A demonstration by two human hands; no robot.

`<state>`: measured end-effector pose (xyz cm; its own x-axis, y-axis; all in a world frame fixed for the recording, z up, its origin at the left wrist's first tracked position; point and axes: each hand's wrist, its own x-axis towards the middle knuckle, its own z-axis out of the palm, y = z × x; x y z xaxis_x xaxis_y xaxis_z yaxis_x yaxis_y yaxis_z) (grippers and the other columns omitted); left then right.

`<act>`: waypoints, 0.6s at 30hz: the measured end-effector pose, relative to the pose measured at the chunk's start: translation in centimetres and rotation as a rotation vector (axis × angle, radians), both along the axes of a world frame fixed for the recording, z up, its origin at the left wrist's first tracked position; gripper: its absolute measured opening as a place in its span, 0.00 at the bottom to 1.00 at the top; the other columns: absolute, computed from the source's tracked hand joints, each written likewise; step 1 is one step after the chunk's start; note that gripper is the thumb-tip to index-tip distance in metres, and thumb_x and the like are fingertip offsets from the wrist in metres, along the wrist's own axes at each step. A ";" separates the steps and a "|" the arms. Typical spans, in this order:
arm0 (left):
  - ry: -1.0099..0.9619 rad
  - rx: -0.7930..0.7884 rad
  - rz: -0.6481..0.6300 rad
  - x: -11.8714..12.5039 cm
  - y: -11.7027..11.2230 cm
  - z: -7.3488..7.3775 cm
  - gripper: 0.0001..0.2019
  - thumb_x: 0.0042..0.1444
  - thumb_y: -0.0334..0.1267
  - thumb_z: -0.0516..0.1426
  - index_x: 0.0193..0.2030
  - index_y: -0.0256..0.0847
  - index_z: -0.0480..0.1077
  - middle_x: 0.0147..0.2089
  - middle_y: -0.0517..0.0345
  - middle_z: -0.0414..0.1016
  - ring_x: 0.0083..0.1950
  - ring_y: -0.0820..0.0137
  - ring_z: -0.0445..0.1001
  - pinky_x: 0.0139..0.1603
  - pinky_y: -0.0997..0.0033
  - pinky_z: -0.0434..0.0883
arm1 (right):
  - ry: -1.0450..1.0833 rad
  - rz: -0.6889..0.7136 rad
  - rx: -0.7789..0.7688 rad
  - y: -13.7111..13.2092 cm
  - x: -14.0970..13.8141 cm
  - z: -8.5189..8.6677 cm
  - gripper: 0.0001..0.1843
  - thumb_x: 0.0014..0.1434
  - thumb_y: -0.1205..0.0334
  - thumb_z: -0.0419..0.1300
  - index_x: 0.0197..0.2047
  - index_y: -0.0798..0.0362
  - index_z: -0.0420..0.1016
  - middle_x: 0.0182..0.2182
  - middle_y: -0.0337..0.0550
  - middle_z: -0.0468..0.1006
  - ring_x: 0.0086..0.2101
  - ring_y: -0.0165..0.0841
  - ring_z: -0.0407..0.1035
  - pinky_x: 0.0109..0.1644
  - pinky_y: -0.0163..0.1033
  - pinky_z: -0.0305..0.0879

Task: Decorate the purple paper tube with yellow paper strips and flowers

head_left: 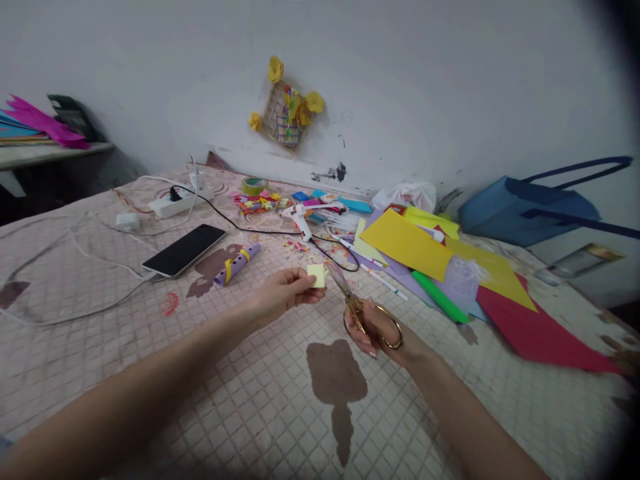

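Between the thumb and fingers of my left hand (290,288) is a small pale yellow piece of paper (317,275). My right hand (375,328) grips gold-handled scissors (356,305) by their loops. The scissor blades point up and left, close to the right side of the paper, and look slightly blurred. Both hands are above the patterned tablecloth (280,393). To the left of my left hand lies a rolled purple paper tube (237,264) with yellow bands and dark spots.
A white glue gun (300,220) with a black cord stands behind my hands, near colourful paper scraps (260,202) and green tape (255,186). A phone (185,250) and a power strip (181,201) lie left. Coloured sheets (405,243) and a blue bag (525,210) are right.
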<state>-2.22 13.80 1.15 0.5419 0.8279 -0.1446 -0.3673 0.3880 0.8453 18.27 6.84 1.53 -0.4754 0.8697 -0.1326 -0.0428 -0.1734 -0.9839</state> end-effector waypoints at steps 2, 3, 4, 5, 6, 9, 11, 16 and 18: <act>0.010 0.019 -0.028 -0.1 0.3 -0.2 0.10 0.49 0.34 0.61 0.29 0.34 0.63 0.31 0.53 0.76 0.31 0.74 0.75 0.35 0.75 0.70 | 0.055 0.034 -0.040 0.1 0.3 -0.2 0.26 0.60 0.40 0.41 0.33 0.55 0.63 0.16 0.31 0.58 0.14 0.22 0.50 0.18 0.30 0.45; 0.015 0.027 -0.042 -0.1 0.5 -0.2 0.10 0.48 0.35 0.62 0.29 0.34 0.63 0.31 0.53 0.76 0.32 0.74 0.75 0.35 0.76 0.70 | 0.078 0.045 -0.053 0.2 0.4 -0.3 0.26 0.60 0.40 0.40 0.33 0.55 0.63 0.16 0.31 0.58 0.14 0.22 0.50 0.18 0.30 0.45; 0.019 0.034 -0.053 -0.2 0.5 -0.3 0.10 0.48 0.35 0.62 0.28 0.34 0.63 0.31 0.53 0.76 0.32 0.74 0.75 0.34 0.76 0.70 | 0.096 0.052 -0.061 0.2 0.5 -0.4 0.27 0.60 0.40 0.40 0.33 0.55 0.64 0.16 0.31 0.58 0.14 0.22 0.50 0.17 0.30 0.45; 0.020 0.041 -0.061 -0.2 0.6 -0.4 0.11 0.48 0.35 0.62 0.28 0.34 0.63 0.31 0.53 0.76 0.32 0.74 0.75 0.34 0.76 0.70 | 0.109 0.059 -0.070 0.2 0.5 -0.5 0.27 0.60 0.40 0.39 0.33 0.55 0.64 0.16 0.31 0.58 0.14 0.21 0.49 0.17 0.29 0.45; 0.019 0.045 -0.068 -0.2 0.6 -0.4 0.11 0.48 0.35 0.61 0.28 0.34 0.62 0.31 0.53 0.76 0.32 0.74 0.75 0.34 0.76 0.69 | 0.117 0.068 -0.078 0.2 0.5 -0.5 0.27 0.60 0.39 0.39 0.33 0.55 0.64 0.16 0.31 0.58 0.14 0.21 0.49 0.17 0.29 0.45; 0.009 0.057 -0.076 -0.2 0.5 -0.3 0.11 0.48 0.35 0.61 0.29 0.34 0.62 0.31 0.53 0.76 0.32 0.74 0.75 0.34 0.75 0.69 | 0.112 0.087 -0.103 0.1 0.5 -0.4 0.27 0.59 0.39 0.41 0.32 0.56 0.64 0.16 0.31 0.58 0.13 0.21 0.49 0.17 0.29 0.45; 0.006 0.069 -0.075 -0.3 0.5 -0.2 0.11 0.49 0.35 0.61 0.29 0.35 0.62 0.31 0.53 0.76 0.32 0.74 0.75 0.34 0.75 0.69 | 0.110 0.091 -0.115 0.1 0.4 -0.4 0.27 0.59 0.39 0.42 0.32 0.56 0.64 0.16 0.31 0.58 0.13 0.21 0.49 0.17 0.29 0.45; 0.029 0.097 -0.086 -0.5 0.8 -0.1 0.11 0.49 0.37 0.61 0.28 0.35 0.61 0.32 0.53 0.76 0.32 0.74 0.75 0.35 0.75 0.69 | 0.136 0.104 -0.122 0.1 0.4 -0.4 0.27 0.59 0.39 0.42 0.31 0.56 0.64 0.15 0.31 0.58 0.13 0.21 0.49 0.16 0.28 0.45; 0.038 0.099 -0.087 -0.5 0.9 -0.2 0.11 0.49 0.37 0.61 0.28 0.35 0.61 0.32 0.53 0.76 0.32 0.75 0.74 0.35 0.75 0.68 | 0.155 0.116 -0.131 0.2 0.4 -0.4 0.28 0.58 0.38 0.42 0.31 0.56 0.64 0.15 0.31 0.58 0.12 0.21 0.49 0.15 0.28 0.45</act>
<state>-2.72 14.73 0.94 0.6080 0.7893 -0.0860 -0.3034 0.3311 0.8935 18.70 7.02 1.10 -0.5944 0.7883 -0.1588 -0.1639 -0.3121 -0.9358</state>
